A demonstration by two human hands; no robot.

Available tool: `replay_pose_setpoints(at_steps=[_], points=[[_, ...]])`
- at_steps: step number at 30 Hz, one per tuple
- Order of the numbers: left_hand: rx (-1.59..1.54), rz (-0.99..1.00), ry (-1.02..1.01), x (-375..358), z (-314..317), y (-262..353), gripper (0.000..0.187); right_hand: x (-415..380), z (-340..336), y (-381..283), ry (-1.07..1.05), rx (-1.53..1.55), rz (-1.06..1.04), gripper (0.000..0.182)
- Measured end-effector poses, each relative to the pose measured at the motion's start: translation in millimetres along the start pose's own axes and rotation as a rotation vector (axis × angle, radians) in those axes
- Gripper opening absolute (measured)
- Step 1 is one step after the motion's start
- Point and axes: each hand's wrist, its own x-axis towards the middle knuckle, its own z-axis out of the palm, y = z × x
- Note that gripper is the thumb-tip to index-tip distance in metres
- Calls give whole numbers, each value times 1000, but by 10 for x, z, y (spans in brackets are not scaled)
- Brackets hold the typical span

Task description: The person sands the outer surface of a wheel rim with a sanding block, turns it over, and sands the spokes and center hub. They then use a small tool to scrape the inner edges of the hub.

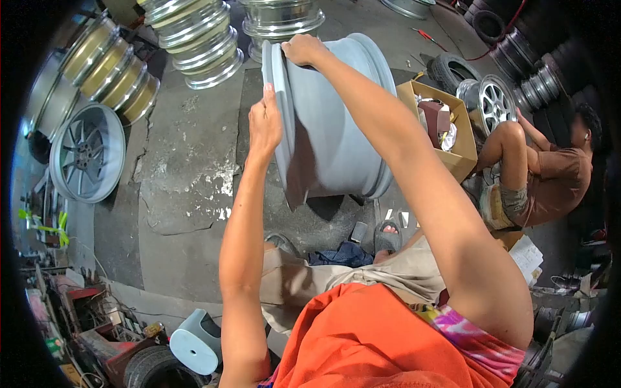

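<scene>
A large grey wheel rim (336, 123) stands on its tread side in front of me, its lipped edge facing left. My right hand (304, 50) is closed over the top of that lip, fingertips curled to the far side. Lower down, my left hand (265, 126) presses against the outer face of the lip with its fingers bent and one digit pointing up along the edge. Whether a small piece of something lies under either hand is hidden. Below the rim, a dark blue cloth (341, 255) and a small grey block (358, 232) lie on the floor near my sandalled foot.
A cardboard box (460, 158) of odds and ends stands right of the rim. Beyond it a person (556, 171) sits low beside a silver spoked wheel (497, 100). Stacked rims (194, 39) line the back; a spoked wheel (87, 153) and a plastic stool (194, 343) are left.
</scene>
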Motion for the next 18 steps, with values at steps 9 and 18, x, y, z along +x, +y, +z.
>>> replay_pose_setpoints(at_steps=[9,18], points=[[-47,63,78,133,111,62,79,-3408,-163,400,173,-220,-535,57],[61,101,125,106,37,104,75,-331,-892,970,-187,-500,-81,50]])
